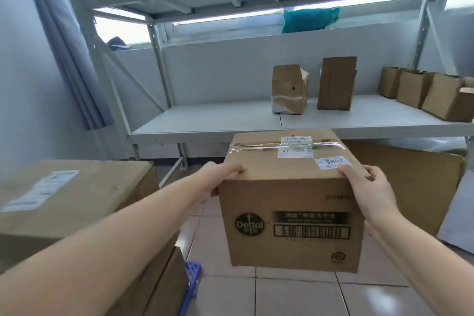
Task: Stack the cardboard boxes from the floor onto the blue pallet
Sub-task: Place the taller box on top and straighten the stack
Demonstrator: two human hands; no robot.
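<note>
I hold a taped cardboard box (289, 202) with a Dettol logo and white labels up off the tiled floor, in the middle of the view. My left hand (218, 179) grips its upper left edge and my right hand (369, 190) grips its upper right edge. At the lower left, a corner of the blue pallet (191, 282) shows under a stack of large cardboard boxes (69, 197). The upper large box carries a white label and fills the left side.
A white metal shelf rack (205, 120) stands ahead with several small cardboard boxes (289, 89) on its lower shelf. A big flat cardboard box (410, 177) leans at the right behind the held box. Grey rolled sheets lean in the left corner.
</note>
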